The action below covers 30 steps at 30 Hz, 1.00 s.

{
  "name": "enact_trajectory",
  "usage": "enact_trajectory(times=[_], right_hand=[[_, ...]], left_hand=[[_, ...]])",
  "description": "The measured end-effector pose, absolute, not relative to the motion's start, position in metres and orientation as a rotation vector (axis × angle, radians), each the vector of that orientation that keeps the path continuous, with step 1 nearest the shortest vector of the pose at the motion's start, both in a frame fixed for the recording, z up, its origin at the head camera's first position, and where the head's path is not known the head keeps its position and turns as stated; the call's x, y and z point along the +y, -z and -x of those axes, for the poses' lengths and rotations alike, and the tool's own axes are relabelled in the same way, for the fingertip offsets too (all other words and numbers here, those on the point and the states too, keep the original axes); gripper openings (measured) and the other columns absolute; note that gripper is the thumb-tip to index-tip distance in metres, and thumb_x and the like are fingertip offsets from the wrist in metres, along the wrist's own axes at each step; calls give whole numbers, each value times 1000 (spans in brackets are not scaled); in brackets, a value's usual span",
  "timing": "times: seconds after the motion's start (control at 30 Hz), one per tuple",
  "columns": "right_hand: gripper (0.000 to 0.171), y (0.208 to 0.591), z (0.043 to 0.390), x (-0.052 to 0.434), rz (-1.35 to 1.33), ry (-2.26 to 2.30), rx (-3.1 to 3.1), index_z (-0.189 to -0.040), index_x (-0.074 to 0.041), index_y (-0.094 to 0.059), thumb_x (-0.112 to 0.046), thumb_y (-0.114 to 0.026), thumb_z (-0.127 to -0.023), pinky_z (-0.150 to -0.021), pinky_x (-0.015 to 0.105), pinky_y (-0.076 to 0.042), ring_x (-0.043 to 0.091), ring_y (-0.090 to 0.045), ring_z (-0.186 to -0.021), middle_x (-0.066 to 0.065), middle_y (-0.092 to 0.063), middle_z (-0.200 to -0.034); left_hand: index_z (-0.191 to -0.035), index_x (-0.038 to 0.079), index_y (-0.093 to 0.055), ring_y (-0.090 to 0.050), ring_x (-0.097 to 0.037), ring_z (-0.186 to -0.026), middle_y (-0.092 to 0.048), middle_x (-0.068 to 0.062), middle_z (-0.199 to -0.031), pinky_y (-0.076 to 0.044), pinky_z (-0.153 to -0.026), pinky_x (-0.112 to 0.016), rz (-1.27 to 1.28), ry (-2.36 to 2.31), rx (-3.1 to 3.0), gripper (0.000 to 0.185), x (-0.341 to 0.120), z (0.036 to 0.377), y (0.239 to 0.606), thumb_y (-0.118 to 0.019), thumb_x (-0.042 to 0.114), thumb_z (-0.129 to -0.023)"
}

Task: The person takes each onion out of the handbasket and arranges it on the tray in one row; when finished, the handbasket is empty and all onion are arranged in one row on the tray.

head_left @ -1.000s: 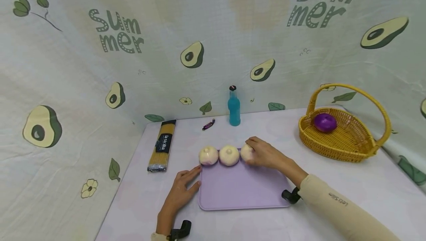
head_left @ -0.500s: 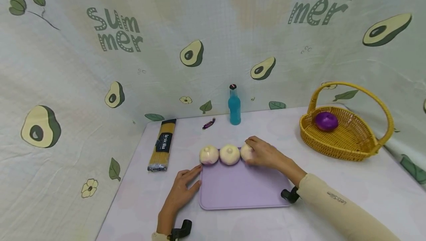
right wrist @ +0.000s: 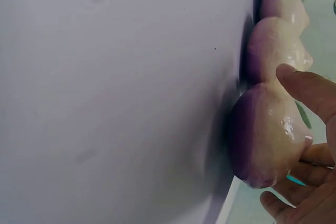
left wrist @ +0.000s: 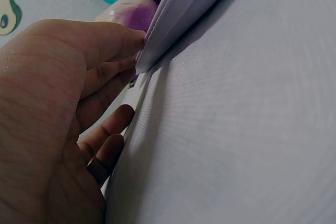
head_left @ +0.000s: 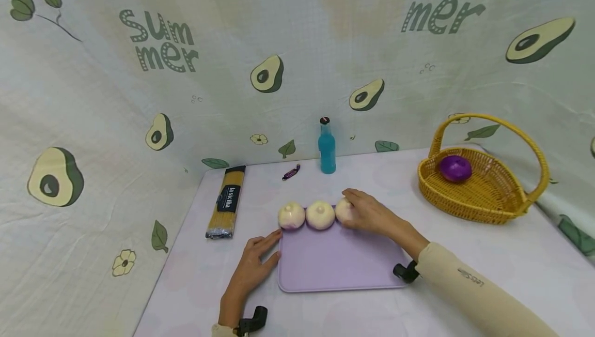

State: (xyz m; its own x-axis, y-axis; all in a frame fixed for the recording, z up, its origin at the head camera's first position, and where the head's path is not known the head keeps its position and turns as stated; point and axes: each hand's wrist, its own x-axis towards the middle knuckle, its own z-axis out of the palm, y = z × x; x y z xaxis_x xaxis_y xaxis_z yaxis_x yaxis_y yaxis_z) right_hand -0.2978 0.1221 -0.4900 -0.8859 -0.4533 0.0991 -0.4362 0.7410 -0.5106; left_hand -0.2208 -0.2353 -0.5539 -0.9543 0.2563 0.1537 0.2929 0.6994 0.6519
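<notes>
Along the far edge of the lilac tray (head_left: 339, 264) three pale, purple-tinged turnips sit in a row that runs left to right, each touching the next, stem tips up. The near part of the tray, between the row and its front rim, lies bare, and open table (head_left: 465, 223) spreads to the right as far as the yellow basket (head_left: 488, 197), which holds a purple ball (head_left: 455, 168). To the left a packet of spaghetti (head_left: 226, 202) lies well apart from the tray, its long axis running away from the person.

The right hand (head_left: 369, 213) covers the right turnip (right wrist: 270, 137) at the row's right end. In the right wrist view the thumb (right wrist: 310, 90) lies over the top of it and the fingers (right wrist: 286, 205) curl round its far side, so the hand grips it from above and behind while it rests on the tray. The middle turnip (head_left: 320, 215) and the left turnip (head_left: 291, 216) lie free, just left of the grip.

The left hand (head_left: 254, 267) lies flat on the table, fingers straight and relaxed, holding nothing; its fingertips (left wrist: 131, 43) touch the tray's left rim near the far corner.

A blue bottle (head_left: 327, 147) stands upright behind the row, near the backdrop, with a small wrapped sweet (head_left: 291, 172) lying beside it.
</notes>
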Motion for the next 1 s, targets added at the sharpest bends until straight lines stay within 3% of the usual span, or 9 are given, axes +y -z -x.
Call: enact_trajectory(times=[0.5,1.0], right_hand=[[76,474,288,149,701,852,2971,-142,3,-49,-36,-80,-85,-109,60,-33,46,-40,-135,25,-45,-147],[68,468,286,197,666,804,3033,-141,6,-50,-33,-74,-91,-109,60,-33,46,-41,-133,28,-46,-145]], left_hand=[[-143,27,-57,-43,-19,-126,-47,16,-150,-36,-107,-52,456,1113,-2846,49,-235,221,555,-69,24,-96],[-143,27,-57,-43,-20,-127,-47,16,-150,-36,-107,-52,473,1122,-2846,49,-235,220,555,-69,24,-96]])
